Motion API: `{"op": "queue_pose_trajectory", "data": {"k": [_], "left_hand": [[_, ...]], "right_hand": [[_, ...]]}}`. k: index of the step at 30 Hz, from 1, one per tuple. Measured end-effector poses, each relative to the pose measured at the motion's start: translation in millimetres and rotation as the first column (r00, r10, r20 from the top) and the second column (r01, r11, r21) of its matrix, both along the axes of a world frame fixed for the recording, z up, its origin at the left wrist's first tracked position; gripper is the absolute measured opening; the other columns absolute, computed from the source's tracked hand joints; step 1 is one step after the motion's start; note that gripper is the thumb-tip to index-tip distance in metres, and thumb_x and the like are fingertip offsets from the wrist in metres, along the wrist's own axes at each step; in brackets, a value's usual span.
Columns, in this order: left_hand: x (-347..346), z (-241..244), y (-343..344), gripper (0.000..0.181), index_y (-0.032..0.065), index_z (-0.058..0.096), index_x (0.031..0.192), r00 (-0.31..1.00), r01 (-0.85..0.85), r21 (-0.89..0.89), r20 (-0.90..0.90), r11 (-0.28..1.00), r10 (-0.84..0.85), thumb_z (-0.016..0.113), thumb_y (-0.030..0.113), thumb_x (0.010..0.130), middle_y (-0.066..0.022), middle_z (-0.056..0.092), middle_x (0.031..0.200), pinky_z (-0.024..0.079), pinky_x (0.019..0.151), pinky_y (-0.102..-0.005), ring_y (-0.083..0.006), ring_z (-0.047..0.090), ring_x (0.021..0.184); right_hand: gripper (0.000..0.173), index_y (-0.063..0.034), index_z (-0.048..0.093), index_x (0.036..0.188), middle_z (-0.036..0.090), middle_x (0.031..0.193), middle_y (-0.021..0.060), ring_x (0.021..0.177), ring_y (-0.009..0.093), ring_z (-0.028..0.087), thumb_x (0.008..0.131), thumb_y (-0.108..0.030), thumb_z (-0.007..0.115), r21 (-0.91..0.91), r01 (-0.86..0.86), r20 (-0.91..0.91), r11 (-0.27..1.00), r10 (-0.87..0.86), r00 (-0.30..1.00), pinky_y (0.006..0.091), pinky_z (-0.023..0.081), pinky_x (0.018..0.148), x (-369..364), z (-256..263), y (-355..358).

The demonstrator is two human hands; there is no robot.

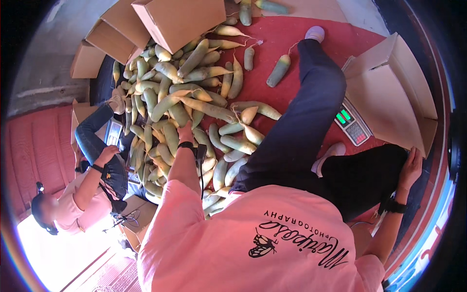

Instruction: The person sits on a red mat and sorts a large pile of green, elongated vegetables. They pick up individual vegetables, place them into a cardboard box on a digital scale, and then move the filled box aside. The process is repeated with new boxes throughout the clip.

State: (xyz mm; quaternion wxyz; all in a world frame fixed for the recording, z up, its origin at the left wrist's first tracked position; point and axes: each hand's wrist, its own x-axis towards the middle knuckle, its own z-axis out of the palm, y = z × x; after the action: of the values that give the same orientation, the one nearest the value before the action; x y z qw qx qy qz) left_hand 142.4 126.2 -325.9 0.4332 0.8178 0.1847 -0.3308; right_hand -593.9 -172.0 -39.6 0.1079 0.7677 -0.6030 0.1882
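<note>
My left hand (pixel 185 132) reaches into a large heap of green radishes (pixel 160 140). It grips the near end of a thick green radish (pixel 178 114), and the fingertips are mostly hidden. At the right, by my bent knee, my right hand (pixel 411 168) has its fingers at the lower corner of an open cardboard box (pixel 386 98); whether they grip it, I cannot tell. The box stands tilted on a digital scale (pixel 352 124) with lit green digits. More radishes lie between my left arm and my thigh.
At the left sits another person (pixel 87 193), one hand over their knee, near a second scale (pixel 114 132). Cardboard boxes (pixel 182 22) stand behind the heap. A single radish (pixel 279 71) lies on the red floor (pixel 270 36) beside my outstretched leg. Another carton (pixel 136 219) is near my left side.
</note>
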Motion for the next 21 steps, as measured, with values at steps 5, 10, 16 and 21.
{"op": "queue_pose_trajectory", "data": {"k": [5, 10, 16, 21], "left_hand": [[4.1, -5.1, -16.4, 0.089, 0.0152, 0.020, 0.140, 0.994, -0.106, -0.060, -0.025, 0.993, 0.105, 0.074, 0.037, 0.071, -0.0094, 0.040, 0.135, 0.043, 0.082, -0.0439, -0.0262, 0.049, 0.107], [40.1, -16.1, 13.4, 0.051, 0.0133, 0.052, 0.118, 0.987, -0.121, -0.124, -0.122, 0.985, 0.106, 0.074, 0.032, 0.075, -0.0071, 0.048, 0.124, 0.049, 0.070, -0.0371, -0.0218, 0.054, 0.099], [20.5, 10.1, -31.1, 0.045, 0.0084, 0.053, 0.108, 0.974, -0.224, -0.108, -0.063, 0.969, 0.218, 0.075, 0.028, 0.074, -0.0081, 0.059, 0.093, 0.051, 0.055, -0.0295, -0.0216, 0.059, 0.078], [19.4, 38.1, -28.7, 0.040, 0.0108, 0.053, 0.100, 0.981, -0.114, -0.160, -0.173, 0.980, 0.086, 0.073, 0.036, 0.075, -0.0057, 0.057, 0.078, 0.050, 0.048, -0.0268, -0.0192, 0.057, 0.059]], "right_hand": [[0.019, -0.0010, 0.060, 0.100, 0.062, 0.098, 0.0172, 0.089, 0.035, 0.060, 0.092, -0.016, 0.052, 0.002, 0.007, -0.037, 1.000, -0.007, 0.999, 0.0378, 0.048, 0.075, -6.8, -9.0, -2.7], [0.019, -0.0009, 0.060, 0.101, 0.062, 0.098, 0.0176, 0.089, 0.035, 0.061, 0.092, -0.015, 0.052, 0.057, 0.028, -0.030, 0.998, -0.026, 0.999, 0.0381, 0.048, 0.075, 7.4, -9.5, -8.2], [0.019, -0.0015, 0.060, 0.103, 0.062, 0.101, 0.0165, 0.091, 0.035, 0.061, 0.092, -0.015, 0.052, 0.054, 0.070, -0.087, 0.996, -0.066, 0.994, 0.0387, 0.048, 0.077, -1.3, -3.5, -5.4], [0.020, -0.0018, 0.059, 0.105, 0.062, 0.105, 0.0147, 0.094, 0.033, 0.061, 0.091, -0.014, 0.052, 0.006, -0.043, -0.171, 0.999, 0.044, 0.984, 0.0389, 0.049, 0.079, -5.1, -6.7, -6.7]]}}
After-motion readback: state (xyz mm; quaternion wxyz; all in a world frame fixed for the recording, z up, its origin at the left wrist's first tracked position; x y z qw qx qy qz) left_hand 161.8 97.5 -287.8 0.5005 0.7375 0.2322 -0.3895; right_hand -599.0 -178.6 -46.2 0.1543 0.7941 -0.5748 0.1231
